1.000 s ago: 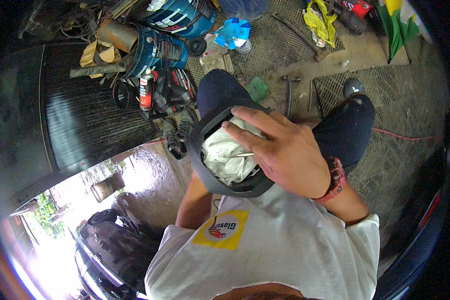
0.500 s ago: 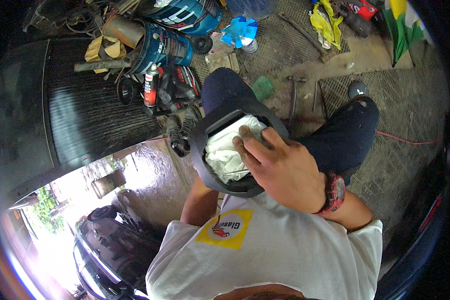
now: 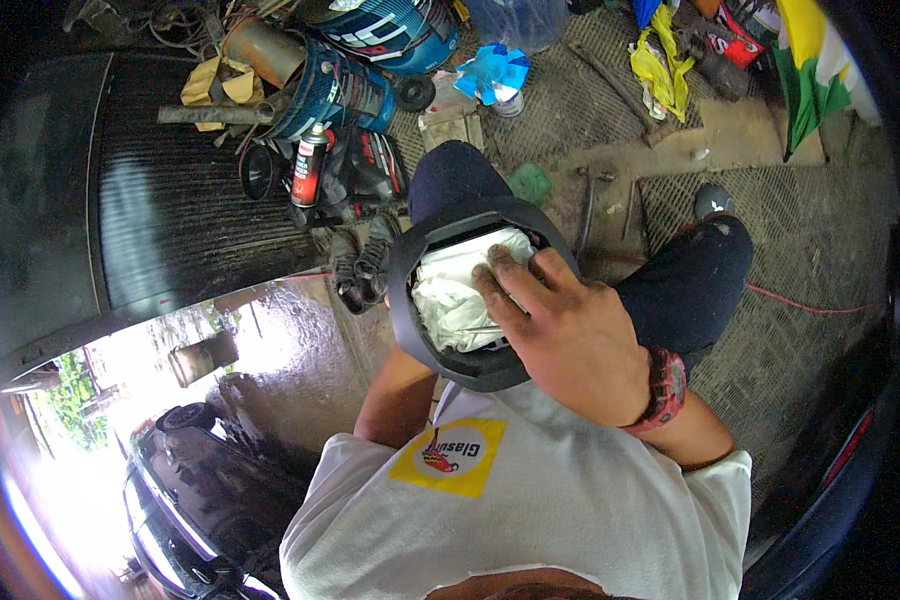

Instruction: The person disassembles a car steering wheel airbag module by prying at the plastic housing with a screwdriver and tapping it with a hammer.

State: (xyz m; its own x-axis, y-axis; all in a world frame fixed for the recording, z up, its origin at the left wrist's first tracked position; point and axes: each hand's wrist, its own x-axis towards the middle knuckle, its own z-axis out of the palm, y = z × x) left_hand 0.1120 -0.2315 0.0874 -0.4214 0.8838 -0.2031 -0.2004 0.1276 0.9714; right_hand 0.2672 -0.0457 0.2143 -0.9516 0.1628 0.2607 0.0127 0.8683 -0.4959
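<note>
Your right hand (image 3: 582, 330) has drawn back from the far rim of the black octagonal ring (image 3: 405, 300) since a second ago; half open, its bent fingers (image 3: 513, 280) rest on the crumpled white wad (image 3: 452, 304) inside, before your white T-shirt (image 3: 590, 480). Your left hand is hidden behind the ring; its grip cannot be told.

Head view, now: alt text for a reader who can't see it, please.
A person's right hand touches crumpled white material inside a dark, rounded housing. A spray can, blue buckets and shoes are to the left.
</note>
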